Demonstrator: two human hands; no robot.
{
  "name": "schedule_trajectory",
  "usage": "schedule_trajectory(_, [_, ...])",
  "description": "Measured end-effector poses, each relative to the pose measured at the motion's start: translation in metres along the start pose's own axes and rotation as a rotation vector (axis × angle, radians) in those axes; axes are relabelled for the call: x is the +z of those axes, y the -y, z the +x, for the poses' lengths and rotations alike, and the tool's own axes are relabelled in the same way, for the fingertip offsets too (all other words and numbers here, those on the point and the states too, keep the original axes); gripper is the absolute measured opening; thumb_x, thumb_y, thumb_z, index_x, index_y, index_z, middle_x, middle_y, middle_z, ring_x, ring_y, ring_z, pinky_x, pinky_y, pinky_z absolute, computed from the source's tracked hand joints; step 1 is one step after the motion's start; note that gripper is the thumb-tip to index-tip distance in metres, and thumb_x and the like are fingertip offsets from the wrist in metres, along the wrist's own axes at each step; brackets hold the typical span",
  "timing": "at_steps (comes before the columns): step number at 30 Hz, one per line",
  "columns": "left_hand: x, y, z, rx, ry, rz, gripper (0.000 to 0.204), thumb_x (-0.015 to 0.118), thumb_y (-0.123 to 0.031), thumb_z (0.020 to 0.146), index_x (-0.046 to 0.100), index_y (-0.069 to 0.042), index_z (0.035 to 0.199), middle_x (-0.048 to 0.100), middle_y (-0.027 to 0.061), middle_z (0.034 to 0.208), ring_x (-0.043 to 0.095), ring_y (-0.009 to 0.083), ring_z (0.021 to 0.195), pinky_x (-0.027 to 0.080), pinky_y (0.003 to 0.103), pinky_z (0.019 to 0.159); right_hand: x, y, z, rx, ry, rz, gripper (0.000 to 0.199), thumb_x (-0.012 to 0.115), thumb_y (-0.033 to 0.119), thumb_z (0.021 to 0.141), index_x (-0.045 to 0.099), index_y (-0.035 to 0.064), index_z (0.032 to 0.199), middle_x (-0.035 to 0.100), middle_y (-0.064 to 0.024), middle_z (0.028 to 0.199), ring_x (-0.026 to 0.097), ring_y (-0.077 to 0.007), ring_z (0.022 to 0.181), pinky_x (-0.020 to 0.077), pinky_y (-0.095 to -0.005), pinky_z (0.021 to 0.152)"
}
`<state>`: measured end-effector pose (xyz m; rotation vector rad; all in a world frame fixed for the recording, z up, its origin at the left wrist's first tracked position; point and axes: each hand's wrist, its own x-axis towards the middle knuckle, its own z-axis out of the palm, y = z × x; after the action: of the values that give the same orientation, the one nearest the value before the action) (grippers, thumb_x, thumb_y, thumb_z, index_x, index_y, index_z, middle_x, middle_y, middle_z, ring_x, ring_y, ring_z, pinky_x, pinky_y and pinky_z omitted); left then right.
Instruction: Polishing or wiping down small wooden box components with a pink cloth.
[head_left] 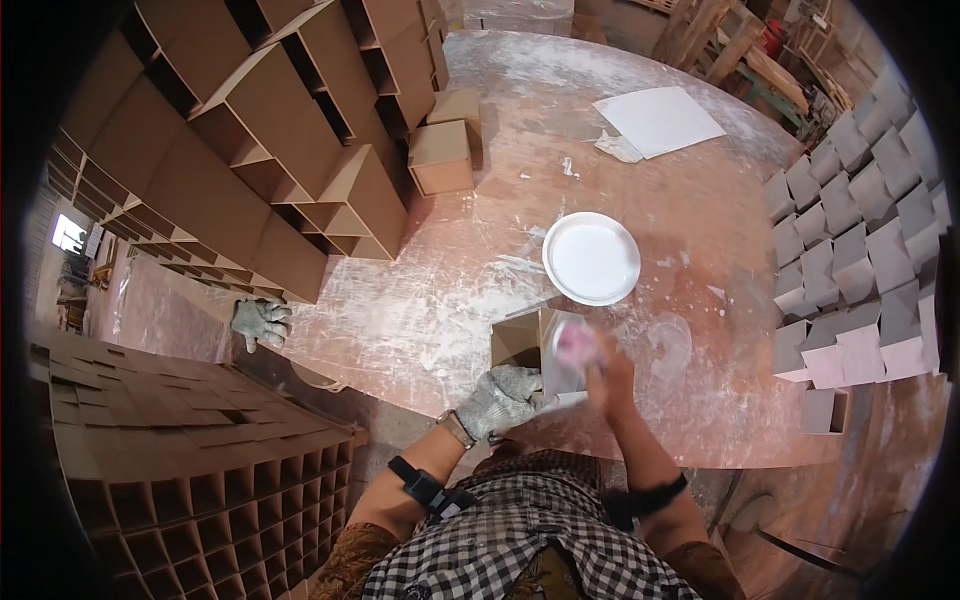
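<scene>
My left hand (500,400), in a grey work glove, grips the lower edge of a small brown cardboard box (517,338) with an open side. The box rests at the table's near edge, and its right face looks whitish. Against that face my right hand (612,378), bare, holds a pink pad (577,343), smeared by motion; whether it is a sponge or a cloth I cannot tell. A round white dish (591,258) sits on the table just beyond the box, a smooth white surface inside it.
Brown boxes (285,130) are stacked high at the left, two single ones (441,160) beside them. A spare grey glove (262,324) lies at the left. White-faced boxes (850,260) stand in rows at the right. A white sheet (660,122) lies toward the back of the stained table (470,270).
</scene>
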<state>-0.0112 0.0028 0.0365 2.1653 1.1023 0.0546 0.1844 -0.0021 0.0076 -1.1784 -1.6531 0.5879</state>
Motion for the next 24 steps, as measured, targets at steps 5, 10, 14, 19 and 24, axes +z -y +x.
schedule_trajectory(5, [0.014, 0.007, 0.002, 0.091, -0.14, -0.02, 0.047, 0.051, -0.05, 0.086, 0.063, -0.006, 0.097, 0.064, 0.0184, 0.09, 0.061, 0.0351, 0.083, 0.048, 0.043, 0.075, 0.015, 0.008, 0.025, 0.137, -0.089, -0.181, 0.049, 0.052, -0.006, 0.069, 0.06, 0.0075, 0.116, 0.061, -0.0184, 0.108, 0.06, -0.0349, 0.095, 0.0473, -0.0404, 0.083])
schedule_trajectory(10, [0.036, 0.021, -0.001, 0.102, -0.235, -0.242, 0.039, 0.047, -0.046, 0.089, 0.064, -0.012, 0.098, 0.065, 0.0142, 0.093, 0.061, 0.0302, 0.091, 0.047, 0.041, 0.079, -0.003, 0.059, -0.016, -0.245, 0.078, -0.064, 0.046, 0.049, -0.003, 0.069, 0.059, 0.0022, 0.114, 0.062, -0.0205, 0.1, 0.06, -0.0378, 0.089, 0.0475, -0.0378, 0.082])
schedule_trajectory(14, [0.003, -0.007, 0.007, 0.133, -0.093, 0.107, 0.033, 0.054, -0.036, 0.087, 0.06, -0.005, 0.095, 0.062, 0.0108, 0.085, 0.06, 0.0277, 0.077, 0.048, 0.039, 0.073, 0.004, 0.026, 0.039, -0.107, -0.065, -0.174, 0.049, 0.053, -0.007, 0.067, 0.06, 0.0048, 0.114, 0.063, -0.0167, 0.102, 0.062, -0.0326, 0.088, 0.0507, -0.0407, 0.071])
schedule_trajectory(19, [0.021, 0.005, 0.004, 0.271, -0.338, -0.121, 0.026, 0.055, -0.033, 0.086, 0.059, -0.007, 0.091, 0.059, 0.0133, 0.081, 0.057, 0.031, 0.07, 0.047, 0.041, 0.067, -0.002, 0.05, 0.038, -0.253, 0.074, -0.258, 0.047, 0.053, -0.005, 0.068, 0.062, 0.0072, 0.113, 0.063, -0.0155, 0.107, 0.062, -0.0316, 0.092, 0.0493, -0.039, 0.074])
schedule_trajectory(24, [0.056, 0.03, 0.023, 0.173, -0.109, -0.123, 0.028, 0.053, -0.036, 0.088, 0.06, -0.01, 0.094, 0.062, 0.0132, 0.089, 0.059, 0.0281, 0.077, 0.046, 0.042, 0.068, -0.024, 0.069, 0.007, -0.295, 0.27, -0.236, 0.047, 0.053, -0.004, 0.068, 0.062, 0.011, 0.112, 0.063, -0.0124, 0.105, 0.061, -0.0312, 0.09, 0.0488, -0.0401, 0.074])
